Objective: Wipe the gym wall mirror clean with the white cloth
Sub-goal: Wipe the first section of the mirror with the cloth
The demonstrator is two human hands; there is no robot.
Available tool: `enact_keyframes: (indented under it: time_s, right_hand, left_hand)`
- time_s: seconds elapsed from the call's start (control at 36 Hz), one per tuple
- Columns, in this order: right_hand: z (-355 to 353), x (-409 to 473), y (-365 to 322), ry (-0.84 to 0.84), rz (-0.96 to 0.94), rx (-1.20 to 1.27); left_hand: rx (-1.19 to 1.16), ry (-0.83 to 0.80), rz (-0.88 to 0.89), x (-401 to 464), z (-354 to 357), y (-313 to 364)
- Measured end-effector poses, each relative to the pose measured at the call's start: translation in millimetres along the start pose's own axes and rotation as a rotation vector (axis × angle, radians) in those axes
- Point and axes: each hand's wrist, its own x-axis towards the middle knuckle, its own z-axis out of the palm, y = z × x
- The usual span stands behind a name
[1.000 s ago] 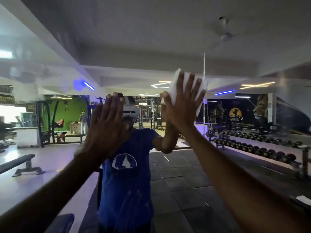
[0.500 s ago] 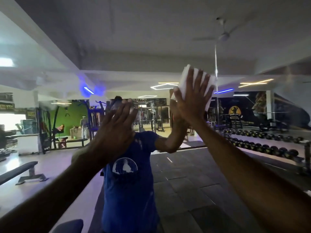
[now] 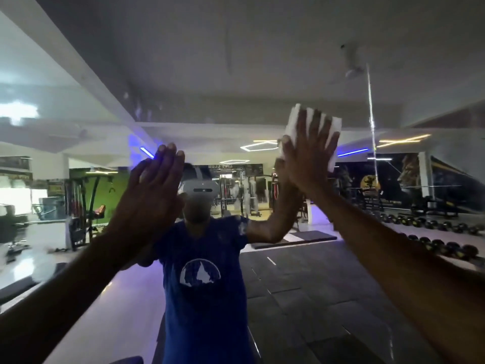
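Note:
The wall mirror (image 3: 236,74) fills the whole view and reflects the gym and a person in a blue shirt. My right hand (image 3: 309,156) is raised at the upper right, fingers straight and spread, pressing the folded white cloth (image 3: 295,119) flat against the glass. The cloth shows above and beside my fingers. My left hand (image 3: 154,190) is raised at centre left, fingers straight and together, palm toward the mirror; it holds nothing. Whether it touches the glass I cannot tell.
A vertical seam (image 3: 371,122) between mirror panels runs just right of the cloth. Reflected in the glass are a dumbbell rack (image 3: 441,240) at right, weight machines (image 3: 78,206) at left and a dark tiled floor.
My right hand has carried the cloth a little to the right on the glass. My left hand has straightened up, fingers now pointing upward. The view has shifted slightly.

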Motion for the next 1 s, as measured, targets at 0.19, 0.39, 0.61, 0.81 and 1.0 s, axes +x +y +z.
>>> enact_keyframes:
  time_s: [0.19,0.39,0.61,0.81,1.0]
  right_hand:
    - [5.8,-156.0,-119.2,-0.186,-0.707,0.116]
    - [5.5,-27.6,-31.5,-0.090,-0.548,-0.083]
    - [-0.9,-55.0,-124.5,-0.001,-0.186,0.034]
    - [0.8,-54.2,-134.2,-0.113,-0.963,-0.012]
    - [-3.9,11.6,-80.8,0.029,-0.101,-0.015]
  left_hand:
    - [-0.059,0.086,-0.108,-9.3,-6.3,-37.6]
    - [-0.061,0.090,-0.009,-19.7,-4.6,-56.6]
    - [-0.072,0.054,-0.053,-12.4,-15.8,-68.9]
    - [-0.049,0.084,-0.087,-19.8,-15.4,-90.3]
    - [-0.012,0.104,-0.020,-34.5,-11.0,-104.6]
